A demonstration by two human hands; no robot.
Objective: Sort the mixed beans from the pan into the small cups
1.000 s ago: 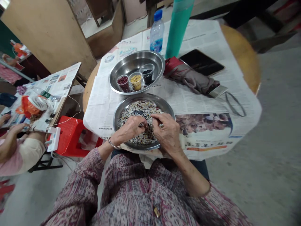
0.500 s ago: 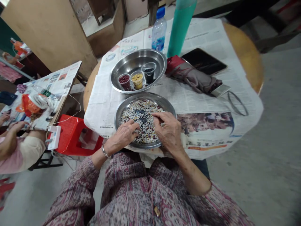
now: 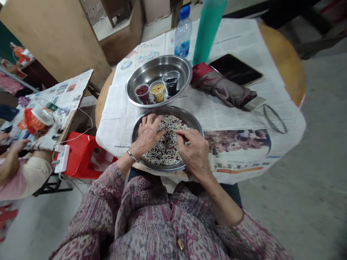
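Observation:
Mixed white, dark, red and yellow grains and beans [image 3: 169, 150] cover the bottom of the near steel basin [image 3: 193, 119]. My left hand [image 3: 148, 134] lies over the basin's left side with fingers spread on the grains. Over the right side is my right hand [image 3: 193, 148], its thumb and index finger pinched together; whatever sits between them is too small to make out. Behind, a second steel basin [image 3: 141, 70] holds three clear plastic cups: one of red beans [image 3: 142, 94], one of yellow kernels [image 3: 157, 92] and one of black beans [image 3: 171, 83].
Newspaper covers the round table [image 3: 287, 61]. A water bottle [image 3: 183, 34], a green bottle [image 3: 210, 32], a folded umbrella [image 3: 222, 85] and a dark tablet [image 3: 235, 68] lie beyond. At left are a red stool [image 3: 77, 159] and another person's arm [image 3: 12, 159].
My left hand has moved up and left across the basin, and its fingers have spread. Grains now cover more of the dark bare patch in the middle. My right hand stays in place.

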